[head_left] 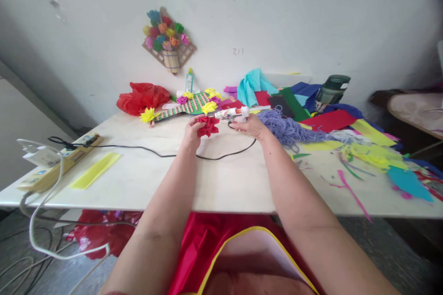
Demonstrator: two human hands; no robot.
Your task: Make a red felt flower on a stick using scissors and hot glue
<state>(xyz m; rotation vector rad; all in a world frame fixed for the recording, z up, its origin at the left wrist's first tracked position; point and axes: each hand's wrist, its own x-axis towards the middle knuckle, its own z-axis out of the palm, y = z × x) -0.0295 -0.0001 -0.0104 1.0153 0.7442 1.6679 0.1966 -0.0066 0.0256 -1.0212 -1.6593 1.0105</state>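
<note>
My left hand (192, 132) pinches a red paper flower (208, 126) above the middle of the table. My right hand (252, 126) is wrapped round a white glue gun (232, 113), its nozzle pointing left over the flower. Whether the nozzle touches the petals I cannot tell. A black cord (221, 158) runs from the gun across the table to the left. Just behind the flower lies a green, striped craft piece (187, 107) shaped like a guitar, decorated with yellow and magenta paper flowers.
On the left lie a power strip (62, 162) and a yellow paper strip (95, 170). Crumpled red paper (142, 97) and a glue bottle (189, 80) are at the back. To the right are purple yarn (287, 128), coloured paper scraps and a dark bottle (332, 91).
</note>
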